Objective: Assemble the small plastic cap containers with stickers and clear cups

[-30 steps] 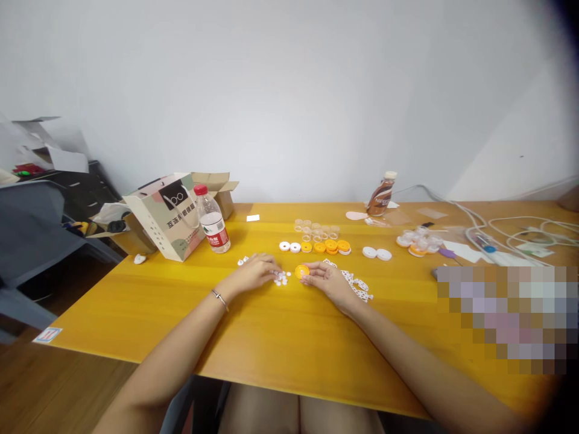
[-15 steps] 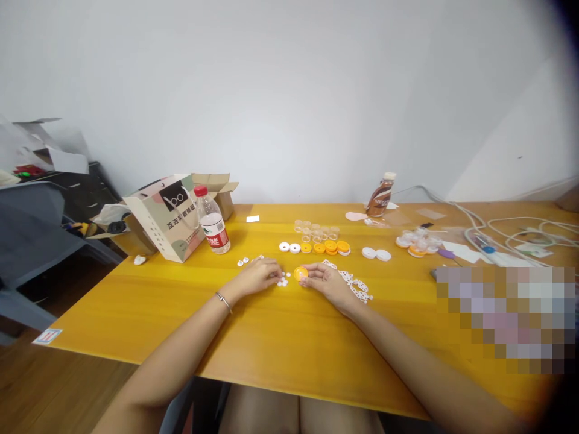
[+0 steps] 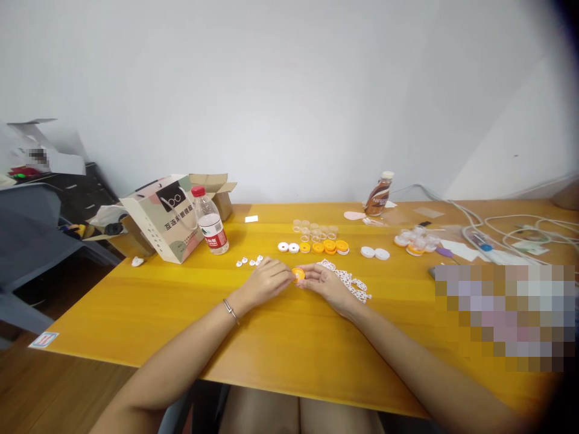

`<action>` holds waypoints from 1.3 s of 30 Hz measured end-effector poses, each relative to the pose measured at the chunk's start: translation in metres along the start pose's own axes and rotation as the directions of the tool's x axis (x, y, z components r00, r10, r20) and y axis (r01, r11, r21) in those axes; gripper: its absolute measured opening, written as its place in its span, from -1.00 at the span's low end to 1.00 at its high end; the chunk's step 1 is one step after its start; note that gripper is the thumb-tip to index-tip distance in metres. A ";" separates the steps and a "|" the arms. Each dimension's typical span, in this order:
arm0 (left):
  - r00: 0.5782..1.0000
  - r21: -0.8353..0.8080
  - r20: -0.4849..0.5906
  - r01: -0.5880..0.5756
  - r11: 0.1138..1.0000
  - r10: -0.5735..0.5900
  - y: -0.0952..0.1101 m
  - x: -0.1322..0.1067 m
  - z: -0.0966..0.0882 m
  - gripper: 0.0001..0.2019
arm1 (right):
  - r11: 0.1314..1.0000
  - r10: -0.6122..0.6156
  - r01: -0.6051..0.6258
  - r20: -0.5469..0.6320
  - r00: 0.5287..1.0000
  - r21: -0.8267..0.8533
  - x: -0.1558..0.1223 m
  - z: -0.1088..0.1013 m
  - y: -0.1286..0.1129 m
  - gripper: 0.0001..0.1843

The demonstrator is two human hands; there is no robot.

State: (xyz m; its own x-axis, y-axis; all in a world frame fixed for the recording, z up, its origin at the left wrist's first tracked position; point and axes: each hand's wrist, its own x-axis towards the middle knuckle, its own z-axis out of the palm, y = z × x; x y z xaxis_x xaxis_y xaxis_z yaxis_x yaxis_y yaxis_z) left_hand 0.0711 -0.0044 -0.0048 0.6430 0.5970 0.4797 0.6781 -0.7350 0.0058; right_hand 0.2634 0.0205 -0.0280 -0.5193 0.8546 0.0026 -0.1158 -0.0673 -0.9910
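Observation:
My right hand (image 3: 326, 282) holds a small orange round cap (image 3: 298, 274) just above the yellow table (image 3: 280, 337). My left hand (image 3: 266, 279) has come up against the cap, its fingertips pinched at the cap's left side; whether a small white piece is between them is hidden. A few small white pieces (image 3: 249, 261) lie on the table just left of my left hand. A white perforated strip (image 3: 350, 282) lies under and to the right of my right hand.
Behind the hands runs a row of white and orange caps (image 3: 314, 246), clear rings (image 3: 315, 228) and two white caps (image 3: 375, 252). A water bottle (image 3: 209, 221), paper bag (image 3: 165, 217), brown drink bottle (image 3: 378, 194), more caps (image 3: 414, 240) and cables (image 3: 511, 232) stand around.
My left hand left the pile of white pieces and moved right to meet the orange cap. My right hand lifted the cap slightly and stayed near the same spot.

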 end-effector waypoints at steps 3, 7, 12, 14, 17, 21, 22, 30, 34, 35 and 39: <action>0.997 0.028 -0.056 -0.049 0.998 0.051 -0.001 -0.001 0.002 -0.79 | 1.000 -0.004 0.004 0.003 1.000 0.003 0.000 0.000 0.000 -0.58; 0.993 -0.010 -0.095 -0.074 0.997 0.073 0.000 -0.001 0.005 -0.78 | 1.000 -0.008 0.008 0.004 1.000 0.015 0.001 0.000 0.000 -0.60; 0.988 -0.131 -0.153 0.008 0.991 -0.028 -0.003 -0.002 0.002 -0.81 | 0.999 -0.014 0.014 -0.005 1.000 0.035 0.001 -0.002 0.000 -0.62; 0.985 -0.168 -0.138 0.076 0.983 -0.100 -0.007 -0.002 -0.002 -0.81 | 0.999 -0.013 0.013 -0.013 1.000 0.044 0.000 -0.002 0.001 -0.62; 0.985 -0.186 -0.031 0.161 0.969 -0.169 -0.019 -0.003 -0.011 -0.81 | 0.997 0.008 -0.006 -0.034 0.999 0.074 0.001 -0.003 0.002 -0.64; 0.957 -0.219 0.173 0.267 0.938 -0.232 -0.039 -0.008 -0.018 -0.82 | 0.994 0.036 -0.027 -0.085 0.996 0.102 0.002 -0.006 0.005 -0.66; 0.944 -0.227 0.221 0.294 0.929 -0.244 -0.042 -0.009 -0.019 -0.83 | 0.994 0.038 -0.028 -0.095 0.995 0.101 0.003 -0.006 0.005 -0.65; 0.954 -0.294 0.283 0.188 0.937 -0.103 -0.026 -0.006 -0.004 -0.79 | 0.999 -0.005 0.010 -0.115 0.993 0.041 0.003 -0.007 0.003 -0.69; 0.958 -0.237 0.273 0.157 0.959 -0.090 -0.021 -0.003 0.005 -0.81 | 0.999 0.013 -0.009 -0.095 0.995 0.046 0.003 -0.006 0.004 -0.67; 0.959 -0.224 0.270 0.153 0.963 -0.090 -0.021 -0.003 0.006 -0.81 | 0.999 0.023 -0.019 -0.086 0.996 0.048 0.003 -0.006 0.005 -0.67; 0.961 -0.181 0.263 0.134 0.974 -0.084 -0.021 -0.003 0.006 -0.80 | 0.999 0.039 -0.038 -0.055 0.998 0.028 0.003 -0.005 0.007 -0.64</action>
State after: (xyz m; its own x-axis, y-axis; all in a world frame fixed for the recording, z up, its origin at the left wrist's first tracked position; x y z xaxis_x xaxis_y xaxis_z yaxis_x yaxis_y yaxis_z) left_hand 0.0573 0.0107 -0.0121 0.6548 0.7200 0.2300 0.6827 -0.6940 0.2289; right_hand 0.2658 0.0254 -0.0351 -0.4765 0.8781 -0.0437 -0.1199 -0.1141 -0.9862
